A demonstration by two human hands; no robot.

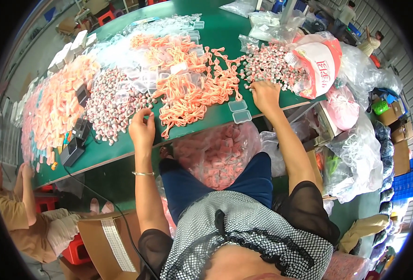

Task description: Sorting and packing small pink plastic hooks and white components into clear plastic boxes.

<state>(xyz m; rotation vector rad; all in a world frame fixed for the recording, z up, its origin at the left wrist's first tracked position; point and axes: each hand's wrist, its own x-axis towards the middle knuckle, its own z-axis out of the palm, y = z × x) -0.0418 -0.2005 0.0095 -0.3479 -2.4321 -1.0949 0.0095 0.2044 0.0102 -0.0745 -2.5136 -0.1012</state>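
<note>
My left hand (142, 128) is over the table's front edge beside a pile of small round grey-and-pink pieces (111, 100). Its thumb and fingers curl together, and anything between them is too small to make out. My right hand (266, 97) reaches to the near edge of a second pile of such pieces (274, 65), with its fingers bent down; what they grip is hidden. Between my hands lies a heap of orange looped cords (192, 100). An open clear plastic case (239, 112) lies left of my right hand at the table edge.
A red-and-white bag (319, 63) stands beside the right pile. Many orange pieces (62, 95) and a black box (73, 151) lie at left. A bag of pink pieces (218, 154) is below the table. Another person (17, 210) sits at left near a carton (111, 245).
</note>
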